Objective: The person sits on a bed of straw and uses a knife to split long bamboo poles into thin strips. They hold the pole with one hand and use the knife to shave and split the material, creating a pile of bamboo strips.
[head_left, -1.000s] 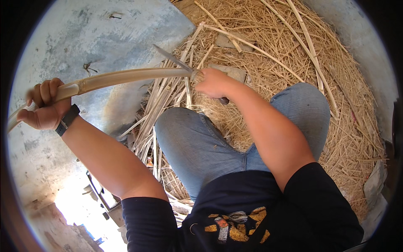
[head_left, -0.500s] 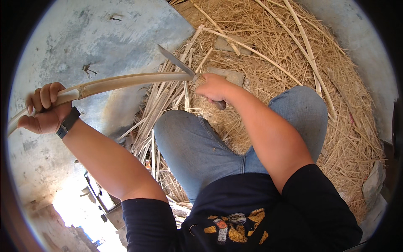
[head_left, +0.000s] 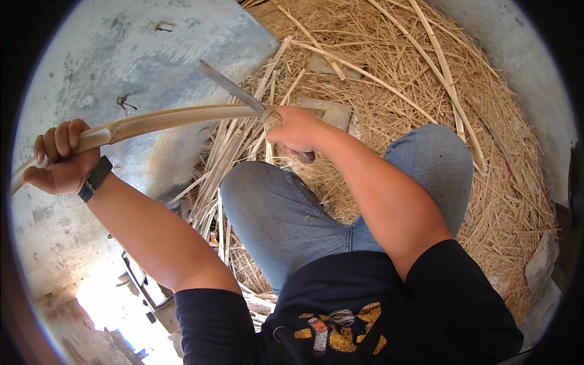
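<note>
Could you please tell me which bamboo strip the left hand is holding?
The wide, curved strip reaching to the knife at the right hand; the narrower strips lie below, away from the left hand.

The split bamboo length [head_left: 182,117] bars a straight pass between the person's left hand [head_left: 64,157] and right hand [head_left: 295,129] toward the wall [head_left: 152,67]. Above it, the knife [head_left: 234,90] slants up and left, obstructing reach just beside the right hand. Below the bamboo, room lies between the left forearm [head_left: 158,231] and left knee [head_left: 258,188], narrowed by piled strips [head_left: 210,170]. Rightward, the right knee [head_left: 435,161] blocks low passage; beyond it, space opens over the shavings [head_left: 389,70], crossed by long slats [head_left: 446,78].
</note>
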Motion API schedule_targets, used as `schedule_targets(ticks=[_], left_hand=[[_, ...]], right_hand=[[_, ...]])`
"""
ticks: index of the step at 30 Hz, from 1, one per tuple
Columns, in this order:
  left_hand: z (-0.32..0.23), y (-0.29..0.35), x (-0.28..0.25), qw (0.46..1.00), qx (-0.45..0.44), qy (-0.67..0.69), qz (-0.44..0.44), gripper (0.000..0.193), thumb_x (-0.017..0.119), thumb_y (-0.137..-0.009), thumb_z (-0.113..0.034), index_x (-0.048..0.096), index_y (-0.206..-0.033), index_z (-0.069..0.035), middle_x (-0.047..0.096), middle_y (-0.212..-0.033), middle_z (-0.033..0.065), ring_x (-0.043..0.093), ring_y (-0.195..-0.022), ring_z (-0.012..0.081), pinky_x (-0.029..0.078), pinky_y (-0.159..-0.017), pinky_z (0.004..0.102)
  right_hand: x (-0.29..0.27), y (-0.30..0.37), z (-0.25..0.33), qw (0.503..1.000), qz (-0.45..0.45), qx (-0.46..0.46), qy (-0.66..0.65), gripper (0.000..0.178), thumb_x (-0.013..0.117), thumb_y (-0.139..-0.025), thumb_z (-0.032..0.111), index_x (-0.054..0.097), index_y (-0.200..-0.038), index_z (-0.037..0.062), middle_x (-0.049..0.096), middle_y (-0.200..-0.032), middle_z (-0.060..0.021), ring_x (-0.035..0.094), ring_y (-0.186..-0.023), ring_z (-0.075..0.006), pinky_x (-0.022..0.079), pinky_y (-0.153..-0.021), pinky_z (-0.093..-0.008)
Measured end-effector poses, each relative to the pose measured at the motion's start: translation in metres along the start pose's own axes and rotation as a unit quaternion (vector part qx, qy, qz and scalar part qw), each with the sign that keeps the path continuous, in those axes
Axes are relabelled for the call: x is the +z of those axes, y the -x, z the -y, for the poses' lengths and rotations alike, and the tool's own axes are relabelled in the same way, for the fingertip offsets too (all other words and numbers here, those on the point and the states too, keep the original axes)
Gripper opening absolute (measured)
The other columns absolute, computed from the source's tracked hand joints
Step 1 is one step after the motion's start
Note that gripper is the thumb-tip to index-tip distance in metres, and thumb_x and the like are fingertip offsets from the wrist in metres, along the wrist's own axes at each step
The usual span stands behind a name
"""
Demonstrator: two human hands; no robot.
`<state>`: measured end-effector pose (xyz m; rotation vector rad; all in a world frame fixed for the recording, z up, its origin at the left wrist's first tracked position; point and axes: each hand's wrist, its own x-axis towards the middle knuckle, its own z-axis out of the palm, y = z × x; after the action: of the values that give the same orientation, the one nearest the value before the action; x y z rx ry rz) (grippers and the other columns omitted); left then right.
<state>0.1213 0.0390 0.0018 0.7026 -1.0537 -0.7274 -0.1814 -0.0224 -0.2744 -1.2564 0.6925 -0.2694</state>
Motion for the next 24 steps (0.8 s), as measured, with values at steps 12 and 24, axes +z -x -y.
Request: schedule_targets(ticks=[12,24], left_hand=[[-0.004,-0.014,-0.004,0.992,-0.054,0.057,0.095,0.052,0.093,-0.052,-0.059,0.053,-0.059,-0.025,0.029,-0.047,-0.0132,0.027,-0.043,0.0056,0.026,-0.050,0.0244],[-0.001,-0.023,-0.007,0.996,-0.056,0.027,0.070,0.054,0.094,-0.049,-0.059,0.054,-0.059,-0.024,0.030,-0.048,-0.0122,0.029,-0.044,0.0065,0.028,-0.052,0.0252]], right_hand=[[-0.008,-0.008,-0.025,0.996,-0.068,0.043,0.026,0.051,0.061,-0.086,0.015,0.052,-0.133,-0.0023,0.062,-0.072,-0.0094,0.059,-0.052,-0.0176,0.049,-0.048,-0.0344],[-0.004,-0.008,-0.018,0.998,-0.063,0.022,-0.006,0.040,0.061,-0.085,0.017,0.056,-0.119,-0.0033,0.060,-0.063,-0.0093,0.058,-0.050,-0.0186,0.048,-0.047,-0.0350]])
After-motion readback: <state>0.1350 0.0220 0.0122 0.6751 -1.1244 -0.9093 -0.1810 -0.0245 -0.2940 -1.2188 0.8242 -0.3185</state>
